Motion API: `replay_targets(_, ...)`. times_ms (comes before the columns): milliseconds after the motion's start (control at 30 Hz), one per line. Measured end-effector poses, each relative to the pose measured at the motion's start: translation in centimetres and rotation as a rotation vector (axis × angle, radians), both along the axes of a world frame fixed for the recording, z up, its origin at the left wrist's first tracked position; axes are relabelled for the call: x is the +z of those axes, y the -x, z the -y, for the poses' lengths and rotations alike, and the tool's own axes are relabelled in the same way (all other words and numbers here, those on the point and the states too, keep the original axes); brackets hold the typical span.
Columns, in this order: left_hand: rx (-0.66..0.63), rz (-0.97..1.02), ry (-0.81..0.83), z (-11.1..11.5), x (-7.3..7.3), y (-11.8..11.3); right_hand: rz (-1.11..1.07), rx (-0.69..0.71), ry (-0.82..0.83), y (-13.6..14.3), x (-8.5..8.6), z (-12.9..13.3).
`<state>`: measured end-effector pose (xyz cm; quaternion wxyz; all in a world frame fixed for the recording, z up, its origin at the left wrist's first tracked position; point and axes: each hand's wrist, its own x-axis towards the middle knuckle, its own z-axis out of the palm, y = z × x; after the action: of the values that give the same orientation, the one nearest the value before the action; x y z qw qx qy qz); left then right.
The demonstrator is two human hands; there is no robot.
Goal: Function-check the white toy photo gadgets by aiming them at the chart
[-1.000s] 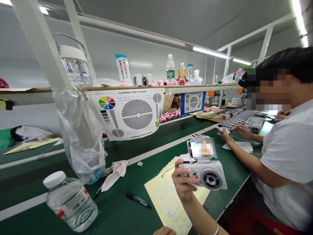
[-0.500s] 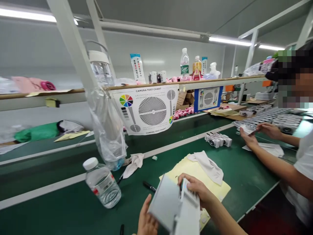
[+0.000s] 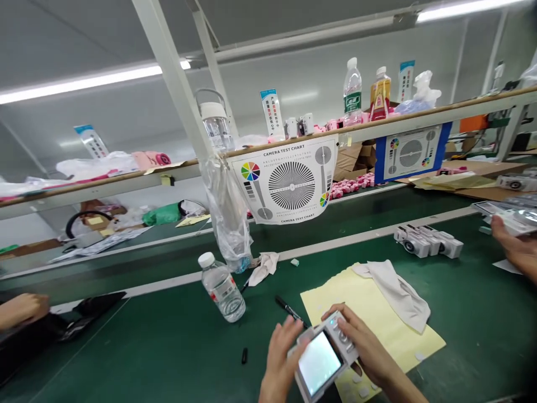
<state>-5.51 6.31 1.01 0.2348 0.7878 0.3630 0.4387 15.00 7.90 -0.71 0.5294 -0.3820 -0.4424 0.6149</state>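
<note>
A white camera (image 3: 349,342) with a lit screen is tilted up towards me above the green table (image 3: 176,347). My right hand (image 3: 364,341) grips its right side, with the thumb near the buttons on the back. At the camera's left edge is my left hand (image 3: 280,358), its fingers spread and slightly blurred, some of them over the corner of the screen. Yellow paper (image 3: 335,285) lies beyond and under the camera, with a white cloth (image 3: 396,294) on it. Just past my left hand lies a black marker (image 3: 289,308).
A water bottle (image 3: 222,288) and a black cap (image 3: 244,356) are on the left. White cameras (image 3: 428,240) stand at the right, near another person's hand (image 3: 516,246). A different hand (image 3: 25,310) shows at far left. A test chart (image 3: 291,184) hangs from the shelf.
The view has turned left. The camera has swung round so its lit screen now faces me, and the grey panel is no longer seen raised. My left hand has come up to the camera's edge.
</note>
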Motion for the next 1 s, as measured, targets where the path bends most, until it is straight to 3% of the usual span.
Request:
replay_targets(133,0.071,-0.095,-0.032,-0.9,0.8,-0.2,-0.013,-0.124,-0.068,-1.5,2.9,1.0)
replay_targets(233,0.033,-0.220,-0.219,-1.9,2.7,-0.8,-0.021,-0.204,-0.168,-2.0,5.3,2.1)
replay_targets(433,-0.015,-0.296,-0.663,-2.1,10.2,-1.7,-0.085,-0.221,-0.373,-3.0,10.3,4.1)
replay_targets(567,0.003,-0.278,-0.923,-0.4,14.9,-2.2,-0.114,-0.251,-0.578,-3.7,14.1,5.8)
replay_targets(700,0.023,-0.253,-1.088,2.0,18.6,-2.7,-0.121,-0.277,-0.797,-3.9,17.2,7.8)
replay_targets(833,0.064,-0.197,-1.219,4.2,20.9,-2.9,-0.113,-0.276,-0.995,-4.0,19.1,9.3)
replay_targets(1000,0.127,-0.193,-1.309,6.4,21.8,-2.6,-0.115,-0.295,-1.089,-3.6,20.0,10.9)
